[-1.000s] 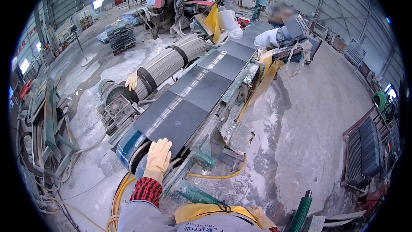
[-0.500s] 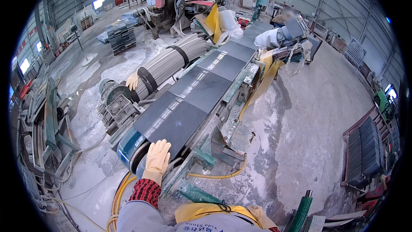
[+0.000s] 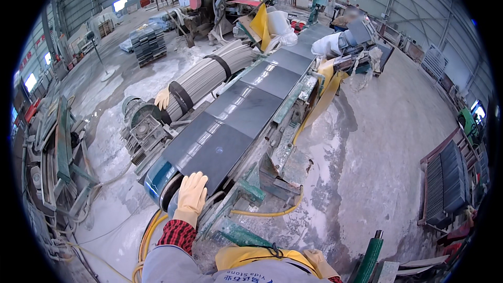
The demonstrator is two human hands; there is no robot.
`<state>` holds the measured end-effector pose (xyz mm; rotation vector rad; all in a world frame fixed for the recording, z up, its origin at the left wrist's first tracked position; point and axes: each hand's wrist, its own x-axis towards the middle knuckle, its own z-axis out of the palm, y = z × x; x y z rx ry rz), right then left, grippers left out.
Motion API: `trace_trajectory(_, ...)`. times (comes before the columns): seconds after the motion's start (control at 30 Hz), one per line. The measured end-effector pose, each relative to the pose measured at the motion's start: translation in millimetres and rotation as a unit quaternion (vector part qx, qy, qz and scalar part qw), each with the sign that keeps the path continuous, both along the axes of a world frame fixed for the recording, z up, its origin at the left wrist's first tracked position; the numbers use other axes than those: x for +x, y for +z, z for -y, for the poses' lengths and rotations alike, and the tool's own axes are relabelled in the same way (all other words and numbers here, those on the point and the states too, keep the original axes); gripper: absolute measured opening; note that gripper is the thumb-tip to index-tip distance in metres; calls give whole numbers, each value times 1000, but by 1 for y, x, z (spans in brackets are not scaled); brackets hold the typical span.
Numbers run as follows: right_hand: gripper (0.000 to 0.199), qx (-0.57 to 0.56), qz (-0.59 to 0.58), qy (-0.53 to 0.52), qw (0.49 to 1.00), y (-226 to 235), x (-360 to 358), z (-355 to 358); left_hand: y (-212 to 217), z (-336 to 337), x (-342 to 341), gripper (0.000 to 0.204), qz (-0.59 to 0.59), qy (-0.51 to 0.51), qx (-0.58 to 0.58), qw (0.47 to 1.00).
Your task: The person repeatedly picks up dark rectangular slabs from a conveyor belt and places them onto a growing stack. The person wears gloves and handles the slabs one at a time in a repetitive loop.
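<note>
On the conveyor [image 3: 301, 90]: dark slabs [image 3: 242, 104] in a single row, end to end, from the near end toward the far machinery; near slab [image 3: 214, 149] just ahead of the left hand [image 3: 192, 195].
Left of the row: strapped bundle of grey strips [image 3: 201, 76], motor [image 3: 144, 131] at its near end, pale empty glove [image 3: 162, 98] between the two.
Right of the row: green bracket [image 3: 251, 193] and yellow hose [image 3: 267, 214], close beside the conveyor's near end.
Far end: person [image 3: 343, 21], partly hidden behind equipment.
Left arm: stretched forward from the lower edge, palm down, fingers together and straight over the near slab's near edge; flat, hold of nothing.
Right hand [image 3: 320, 265]: low beside the yellow apron [image 3: 251, 256], mostly hidden; grip impossible to tell.
</note>
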<state>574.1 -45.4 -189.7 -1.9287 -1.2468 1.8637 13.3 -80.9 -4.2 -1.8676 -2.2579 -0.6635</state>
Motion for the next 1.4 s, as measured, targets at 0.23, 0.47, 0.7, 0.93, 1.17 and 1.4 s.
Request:
trace_trajectory(0.23, 32, 5, 41, 38, 998, 12, -5, -3, -5, 6, -2, 41, -3, 9, 3, 1000)
trace_trajectory(0.47, 26, -31, -35, -35, 998, -3, 2, -3, -1, 9, -1, 40, 6, 5, 6, 1000)
trace_trajectory(0.7, 26, -21, 12, -3, 1000, 20, -9, -5, -3, 17, -1, 40, 10, 12, 4, 1000)
trace_trajectory(0.93, 31, -4, 51, 49, 998, 26, -9, -8, -5, 21, -2, 41, 16, 13, 11, 1000)
trace_trajectory(1.17, 34, -23, -24, -46, 998, 2, -1, 3, -20, 21, -7, 38, 89, 45, 58, 993)
trace_trajectory(1.4, 31, -3, 9, -92, 996, -1, 20, 24, -7, 11, -22, 47, 762, 309, 241, 516)
